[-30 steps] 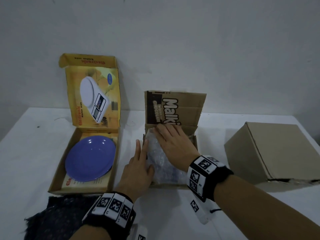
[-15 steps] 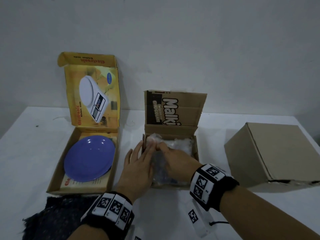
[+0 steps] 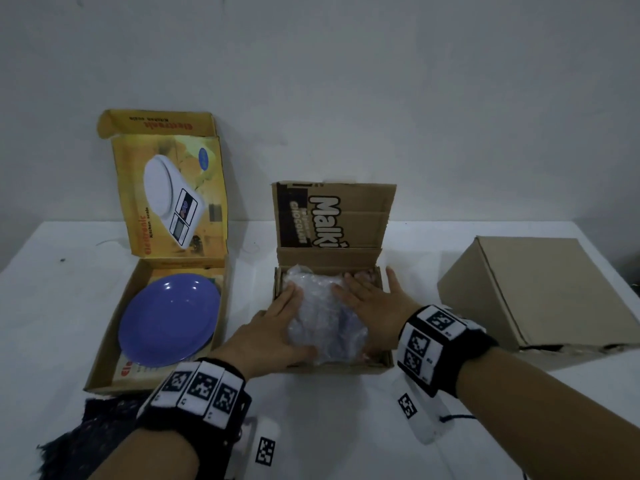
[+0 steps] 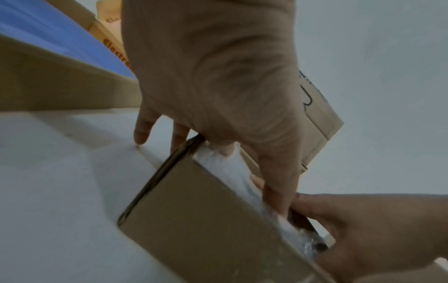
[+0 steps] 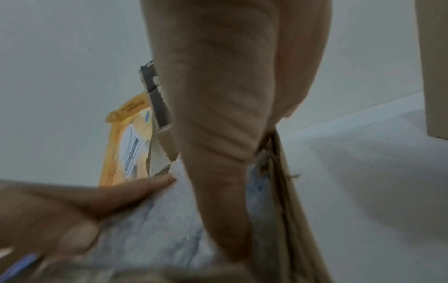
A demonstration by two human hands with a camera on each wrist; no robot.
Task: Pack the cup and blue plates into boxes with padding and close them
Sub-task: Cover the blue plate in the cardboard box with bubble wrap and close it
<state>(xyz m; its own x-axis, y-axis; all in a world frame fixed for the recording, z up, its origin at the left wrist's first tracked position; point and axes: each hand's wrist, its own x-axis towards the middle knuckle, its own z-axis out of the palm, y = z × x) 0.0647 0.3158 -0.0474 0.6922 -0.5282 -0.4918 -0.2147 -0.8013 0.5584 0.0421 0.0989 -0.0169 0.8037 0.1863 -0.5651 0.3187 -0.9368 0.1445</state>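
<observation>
Since a moment earlier, both hands have spread apart over the bubble wrap [image 3: 323, 317] in the middle cardboard box [image 3: 332, 367], where they had been bunched together at its left side. The left hand [image 3: 273, 336] lies flat on the wrap's left edge, fingers straight and pointing away from the person, thumb stretched along the near side of the bundle. The right hand [image 3: 372, 303] presses flat on the right half, fingers extended toward the far wall of the box, thumb splayed out over the right rim. Neither hand grips anything; both press palm-down with fingers uncurled. The wrapped bundle fills the box, its long axis running from near to far, with something bluish showing faintly through the plastic.

A dark cloth [image 3: 86, 441] lies at the near left of the white table [image 3: 346, 427]. Left of the middle box, a blue plate [image 3: 169, 318] lies face-up in the open yellow kitchen-scale box [image 3: 110, 334], whose lid stands upright. At right sits a closed brown box [image 3: 540, 292], well apart. The middle box's printed lid [image 3: 334, 216] stands raised behind the hands.
</observation>
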